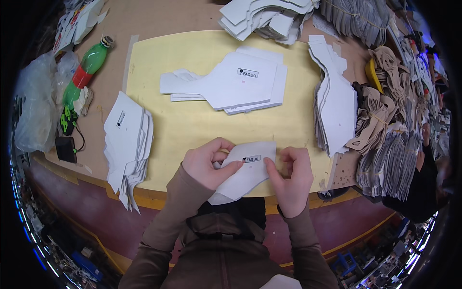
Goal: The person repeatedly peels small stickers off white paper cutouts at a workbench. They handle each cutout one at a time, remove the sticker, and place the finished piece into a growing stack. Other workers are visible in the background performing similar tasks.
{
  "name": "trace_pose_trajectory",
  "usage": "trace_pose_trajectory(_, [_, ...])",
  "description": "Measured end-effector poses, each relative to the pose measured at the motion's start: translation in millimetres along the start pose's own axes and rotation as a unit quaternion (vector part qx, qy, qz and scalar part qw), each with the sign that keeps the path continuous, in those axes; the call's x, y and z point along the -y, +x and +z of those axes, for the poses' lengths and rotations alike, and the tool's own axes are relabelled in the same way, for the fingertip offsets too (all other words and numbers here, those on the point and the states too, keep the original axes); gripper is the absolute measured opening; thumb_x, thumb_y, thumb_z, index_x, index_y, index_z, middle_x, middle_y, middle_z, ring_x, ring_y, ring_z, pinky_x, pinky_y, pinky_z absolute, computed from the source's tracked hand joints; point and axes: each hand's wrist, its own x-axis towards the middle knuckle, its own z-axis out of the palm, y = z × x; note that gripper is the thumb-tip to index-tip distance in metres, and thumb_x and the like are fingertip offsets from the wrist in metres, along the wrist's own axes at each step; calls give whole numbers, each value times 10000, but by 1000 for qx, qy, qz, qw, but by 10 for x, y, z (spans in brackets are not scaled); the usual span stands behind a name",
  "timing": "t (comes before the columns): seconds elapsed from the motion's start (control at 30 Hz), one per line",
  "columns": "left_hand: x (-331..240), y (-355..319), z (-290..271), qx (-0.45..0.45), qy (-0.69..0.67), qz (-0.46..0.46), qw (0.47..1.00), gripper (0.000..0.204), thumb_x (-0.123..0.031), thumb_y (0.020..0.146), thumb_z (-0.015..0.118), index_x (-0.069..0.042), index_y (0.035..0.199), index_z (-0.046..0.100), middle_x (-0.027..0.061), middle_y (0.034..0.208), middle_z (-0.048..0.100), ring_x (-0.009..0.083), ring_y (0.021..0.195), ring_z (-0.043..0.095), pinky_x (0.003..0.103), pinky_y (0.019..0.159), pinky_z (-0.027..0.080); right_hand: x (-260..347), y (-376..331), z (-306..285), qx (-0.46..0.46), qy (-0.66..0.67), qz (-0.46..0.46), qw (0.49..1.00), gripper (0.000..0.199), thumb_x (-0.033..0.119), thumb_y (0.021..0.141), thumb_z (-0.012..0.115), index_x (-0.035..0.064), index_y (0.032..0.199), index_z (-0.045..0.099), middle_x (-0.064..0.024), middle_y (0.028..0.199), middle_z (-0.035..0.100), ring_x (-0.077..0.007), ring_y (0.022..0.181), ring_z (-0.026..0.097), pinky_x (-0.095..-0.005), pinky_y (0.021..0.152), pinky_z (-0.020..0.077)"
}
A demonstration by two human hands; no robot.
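Between my hands, at the near edge of the yellow sheet [192, 130], is a white cut piece [240, 173] with a small dark printed label. My left hand [209, 164] grips its left side, the thumb lying on top by the label and the fingers curled beneath. My right hand [293, 176] pinches the right side, thumb on the face beside the label. Beyond them lies a fanned stack of similar white pieces [226, 86], one end narrow. Another stack of labelled white pieces [127, 139] hangs over the near edge at the left.
A tall stack of white pieces [332, 101] stands on the right. Beside it are beige cut parts [380, 113] and tied grey bundles [390, 161]. Far left are a green bottle [94, 58], a clear plastic bag [36, 106] and a small black device [66, 149]. Another person's dark sleeve [411, 190] shows far right.
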Motion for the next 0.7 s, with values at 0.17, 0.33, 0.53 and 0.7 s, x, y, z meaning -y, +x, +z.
trace_pose_trajectory(0.17, [-7, -14, 4, -5, -1, 7, 1000, 331, -216, 904, 758, 7, 1121, 645, 156, 869, 765, 173, 725, 724, 294, 643, 533, -84, -24, 45, -4, 2, -125, 992, 238, -53, 777, 770, -14, 1008, 723, -102, 910, 624, -264, 799, 633, -364, 680, 524])
trace_pose_trajectory(0.33, [11, -2, 12, -4, -14, 13, 1000, 328, -211, 907, 754, 8, 1126, 645, 155, 871, 766, 171, 724, 725, 292, 645, 536, -71, -18, 27, 18, -3, -128, 992, 197, -69, 797, 784, -26, 984, 737, -105, 906, 616, -226, 749, 620, -332, 626, 508])
trace_pose_trajectory(0.53, [18, -13, 13, -9, 2, 21, 1000, 327, -217, 908, 750, 2, 1128, 645, 165, 882, 767, 200, 724, 741, 303, 641, 544, -28, 9, 26, 31, 8, -114, 993, 172, -60, 795, 802, -39, 948, 727, -102, 884, 602, -217, 719, 606, -330, 597, 492])
trace_pose_trajectory(0.7, [-23, -37, 3, -6, 17, 20, 1000, 325, -217, 908, 747, -6, 1133, 643, 164, 883, 764, 222, 722, 745, 312, 643, 549, -17, 21, 12, 49, 17, -104, 993, 152, -61, 798, 798, -39, 926, 718, -100, 875, 601, -214, 709, 607, -328, 597, 493])
